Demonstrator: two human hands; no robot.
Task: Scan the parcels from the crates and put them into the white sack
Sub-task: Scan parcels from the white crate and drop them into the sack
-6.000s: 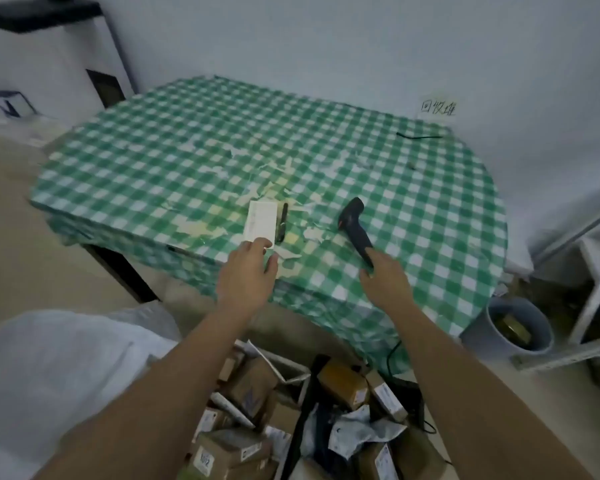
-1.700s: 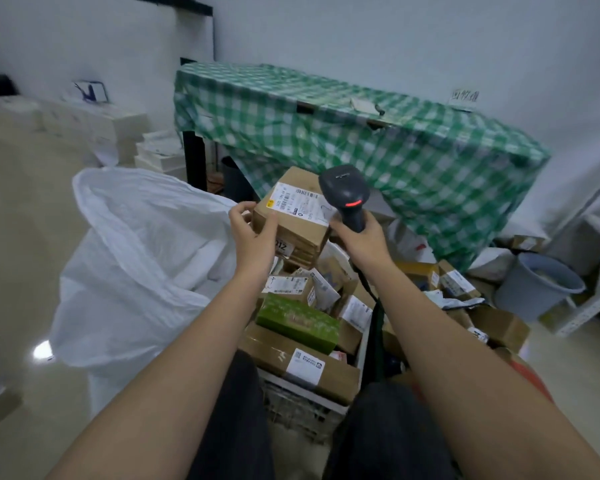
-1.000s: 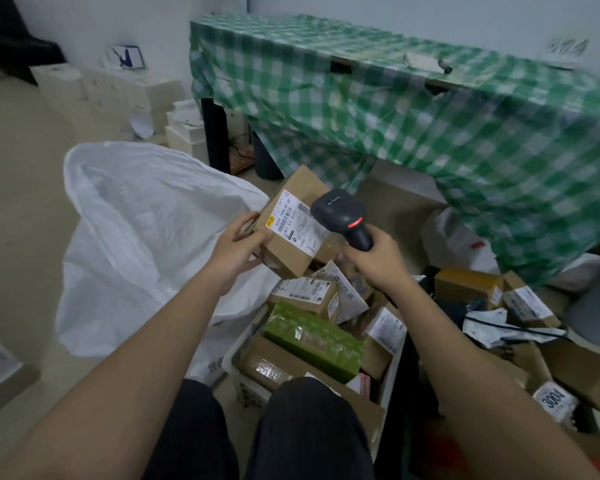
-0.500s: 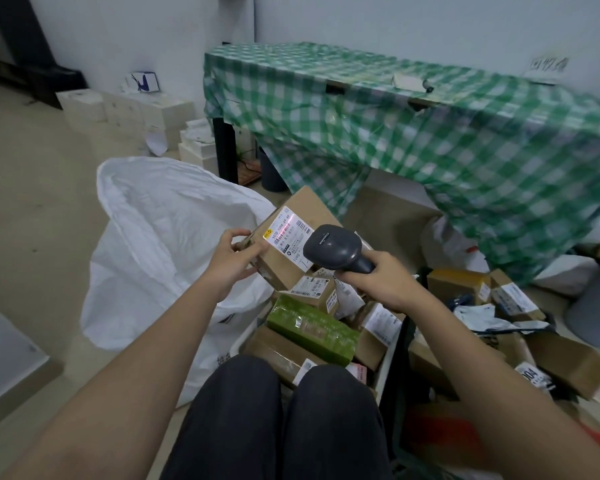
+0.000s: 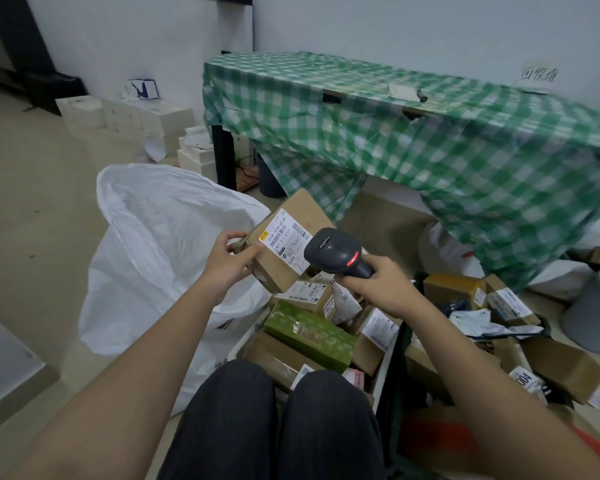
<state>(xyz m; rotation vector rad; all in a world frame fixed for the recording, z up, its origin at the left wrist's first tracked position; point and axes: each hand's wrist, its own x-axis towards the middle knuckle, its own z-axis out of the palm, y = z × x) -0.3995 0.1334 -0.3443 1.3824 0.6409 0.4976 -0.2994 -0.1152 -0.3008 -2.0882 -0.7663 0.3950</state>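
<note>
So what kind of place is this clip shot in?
Probably a small parcel sorting room: crates heaped with labelled parcels, a barcode scanner in the right hand, and an open white sack on the floor.

Inventory, counted from where I sit:

- Hands: two, my left hand [image 5: 227, 263] and my right hand [image 5: 381, 284]
- Scanner [image 5: 336, 252]: one, dark, red light showing
- Cardboard parcel [image 5: 291, 237] held up in my hands: one, bearing one white label
- White sack [image 5: 160, 251]: one
- Green parcel [image 5: 309, 336] in the near crate: one
- Other parcels in the crates: brown boxes and pale mailers piled over one another, at least ten, exact number not countable
- Desk [image 5: 430, 133] under green check cloth: one
- Grey bucket [image 5: 596, 317]: one
- White boxes [image 5: 129, 116] stacked by the wall: several, count unclear
</note>
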